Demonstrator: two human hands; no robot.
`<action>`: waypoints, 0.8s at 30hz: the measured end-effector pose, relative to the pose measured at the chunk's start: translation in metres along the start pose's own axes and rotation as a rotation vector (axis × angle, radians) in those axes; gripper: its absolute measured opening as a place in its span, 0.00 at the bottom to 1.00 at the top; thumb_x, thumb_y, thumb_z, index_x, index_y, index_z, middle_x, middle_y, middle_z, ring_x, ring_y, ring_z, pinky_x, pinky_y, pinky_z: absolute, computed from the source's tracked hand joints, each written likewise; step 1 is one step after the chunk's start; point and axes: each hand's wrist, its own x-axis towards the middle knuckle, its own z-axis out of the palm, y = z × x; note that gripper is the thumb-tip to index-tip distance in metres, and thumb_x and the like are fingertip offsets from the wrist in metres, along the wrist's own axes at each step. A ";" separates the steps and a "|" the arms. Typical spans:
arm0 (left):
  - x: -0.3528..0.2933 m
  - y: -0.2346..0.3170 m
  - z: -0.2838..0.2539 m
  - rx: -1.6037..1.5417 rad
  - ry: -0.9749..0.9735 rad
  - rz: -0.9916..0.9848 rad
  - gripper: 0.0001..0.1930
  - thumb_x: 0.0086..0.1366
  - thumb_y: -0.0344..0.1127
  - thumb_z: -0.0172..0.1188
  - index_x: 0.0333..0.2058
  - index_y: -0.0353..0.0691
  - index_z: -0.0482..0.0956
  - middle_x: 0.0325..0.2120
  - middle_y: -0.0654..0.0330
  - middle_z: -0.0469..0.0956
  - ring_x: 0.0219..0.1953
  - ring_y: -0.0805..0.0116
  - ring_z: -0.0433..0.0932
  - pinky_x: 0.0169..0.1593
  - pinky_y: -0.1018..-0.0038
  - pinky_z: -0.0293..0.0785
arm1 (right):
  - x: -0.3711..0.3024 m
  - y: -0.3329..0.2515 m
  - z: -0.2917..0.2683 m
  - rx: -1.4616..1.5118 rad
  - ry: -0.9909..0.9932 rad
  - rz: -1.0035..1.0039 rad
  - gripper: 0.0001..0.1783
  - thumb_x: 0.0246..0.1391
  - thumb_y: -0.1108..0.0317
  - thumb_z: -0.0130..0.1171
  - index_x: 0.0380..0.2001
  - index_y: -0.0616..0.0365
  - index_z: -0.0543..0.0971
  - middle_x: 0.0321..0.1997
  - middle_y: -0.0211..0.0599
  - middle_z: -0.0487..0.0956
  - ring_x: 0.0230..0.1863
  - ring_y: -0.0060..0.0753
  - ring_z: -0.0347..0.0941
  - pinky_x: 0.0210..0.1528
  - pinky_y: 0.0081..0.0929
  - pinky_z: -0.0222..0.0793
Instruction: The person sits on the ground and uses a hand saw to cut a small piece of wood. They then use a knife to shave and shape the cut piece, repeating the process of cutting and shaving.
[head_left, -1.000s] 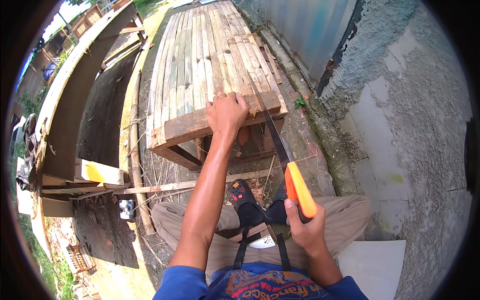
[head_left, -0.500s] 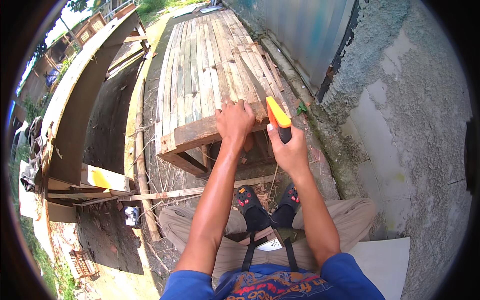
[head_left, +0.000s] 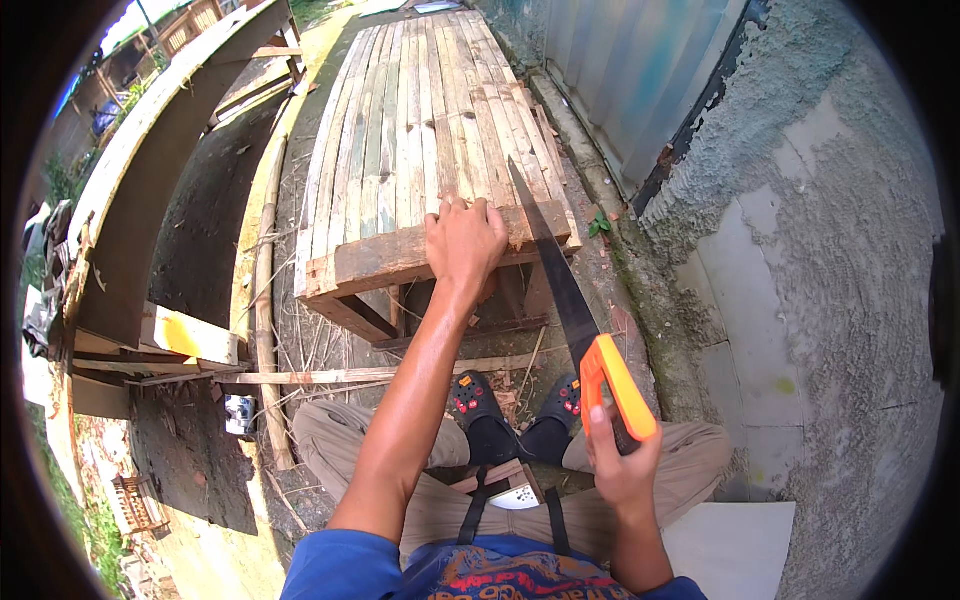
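A handsaw (head_left: 568, 290) with a dark blade and an orange and black handle is gripped by my right hand (head_left: 625, 468), low and to the right above my knee. Its blade slants up and forward across the right end of a weathered wooden beam (head_left: 380, 258), with the tip over the bamboo slats. That beam forms the near edge of a low slatted bamboo bench (head_left: 400, 130). My left hand (head_left: 467, 245) presses on the beam left of the blade, its fingers curled over the top; their undersides are hidden. My left arm is stretched forward.
On the left stands a long wooden frame (head_left: 150, 170), with a bamboo pole (head_left: 266, 290) beside it. A rough wall (head_left: 840, 270) and metal sheet (head_left: 640, 80) line the right. Below the bench, a thin wooden strip (head_left: 340, 377) lies in front of my dark clogs (head_left: 478, 400).
My right hand has drawn the saw back toward me and down to the right, so its long blade now shows. My left hand stays on the beam.
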 end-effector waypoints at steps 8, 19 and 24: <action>0.017 0.005 0.002 0.005 -0.016 -0.044 0.21 0.69 0.44 0.47 0.42 0.37 0.86 0.42 0.42 0.82 0.51 0.47 0.79 0.60 0.49 0.65 | 0.124 -0.043 0.052 -0.152 -0.134 -0.143 0.20 0.64 0.57 0.62 0.28 0.66 0.79 0.18 0.28 0.73 0.22 0.20 0.65 0.26 0.30 0.62; 0.008 0.001 0.002 -0.005 -0.020 -0.048 0.22 0.69 0.45 0.46 0.42 0.35 0.86 0.41 0.42 0.83 0.49 0.46 0.79 0.60 0.49 0.65 | -0.054 0.003 -0.059 -0.038 -0.100 -0.001 0.11 0.65 0.67 0.61 0.29 0.60 0.74 0.16 0.24 0.70 0.15 0.14 0.63 0.17 0.18 0.56; 0.010 -0.004 0.004 0.012 -0.011 -0.053 0.22 0.68 0.44 0.47 0.42 0.36 0.87 0.40 0.42 0.83 0.49 0.48 0.79 0.59 0.49 0.65 | 0.048 -0.003 0.010 -0.095 -0.099 -0.048 0.16 0.63 0.62 0.63 0.28 0.65 0.80 0.18 0.25 0.74 0.22 0.14 0.65 0.24 0.24 0.60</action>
